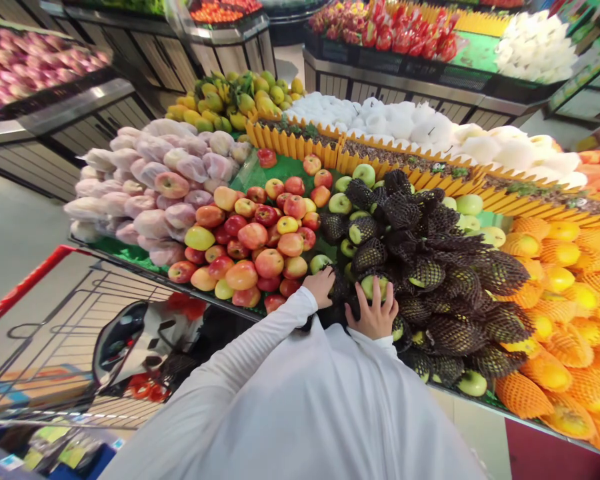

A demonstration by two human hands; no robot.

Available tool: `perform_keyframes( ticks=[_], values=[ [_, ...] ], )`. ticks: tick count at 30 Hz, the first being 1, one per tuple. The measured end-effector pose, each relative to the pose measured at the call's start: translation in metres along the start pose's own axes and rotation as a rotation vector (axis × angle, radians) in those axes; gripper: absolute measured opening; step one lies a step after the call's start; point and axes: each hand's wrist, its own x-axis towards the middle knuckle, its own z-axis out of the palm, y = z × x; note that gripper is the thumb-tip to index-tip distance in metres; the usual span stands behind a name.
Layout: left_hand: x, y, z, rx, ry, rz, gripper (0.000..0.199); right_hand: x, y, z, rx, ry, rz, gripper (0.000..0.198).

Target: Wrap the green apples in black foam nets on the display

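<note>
My left hand [320, 287] is at the seam between the red apples [253, 236] and the green apples, its fingers bent and close together against dark netting. What lies under those fingers is mostly hidden. A bare green apple [321, 264] sits just beyond them. To the right, my right hand [375, 311] curves spread fingers over a green apple [372, 285] that shows behind and between them. Around it are many green apples in black foam nets [401, 211], piled on the display.
Wrapped pinkish fruit [153, 167] is heaped left, orange-netted fruit [555, 267] right. An orange picket divider [340, 155] runs behind, with white-wrapped fruit [380, 119] beyond. A shopping cart [75, 320] holding a white-and-black helmet [125, 347] stands at the left.
</note>
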Motion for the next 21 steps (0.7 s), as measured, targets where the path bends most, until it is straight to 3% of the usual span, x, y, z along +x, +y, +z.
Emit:
perform_keyframes(
  ticks=[5,10,14,18,21],
  values=[
    [0.003,-0.005,0.003,-0.017,0.05,-0.025,0.089,-0.002,0.0,-0.005,0.095,0.094,0.017,0.056],
    [-0.022,-0.013,-0.004,-0.091,0.191,-0.061,0.099,-0.011,0.008,-0.01,0.217,0.245,-0.019,0.046],
    [-0.044,-0.004,0.013,-0.345,0.358,0.02,0.092,-0.02,0.014,-0.009,0.317,0.223,-0.092,0.038],
    [-0.052,0.014,0.04,-0.423,0.37,0.072,0.097,-0.026,0.017,-0.008,0.378,0.157,-0.143,0.032],
    [-0.049,0.021,0.049,-0.387,0.357,0.075,0.092,-0.028,0.018,-0.011,0.437,0.15,-0.201,0.029]
  ],
)
